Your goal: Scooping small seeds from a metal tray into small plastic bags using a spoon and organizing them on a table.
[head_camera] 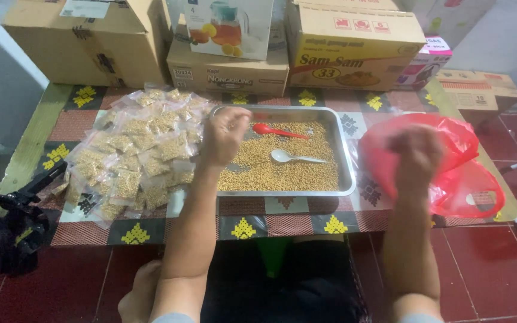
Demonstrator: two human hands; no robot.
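2 spoons (285, 143) lie on grainy seeds in rectangular metal tray (345, 167).

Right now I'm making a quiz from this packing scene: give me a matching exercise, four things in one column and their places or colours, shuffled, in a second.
Things:
1. red spoon
2. white spoon
3. small filled packets
4. red plastic bag

Places:
A. heaped on the patterned cloth, left of the metal tray
B. at the right hand, right of the tray
C. on the grains near the tray's far edge, by the left hand
D. on the grains in the middle of the tray

Pairs: 1-C, 2-D, 3-A, 4-B
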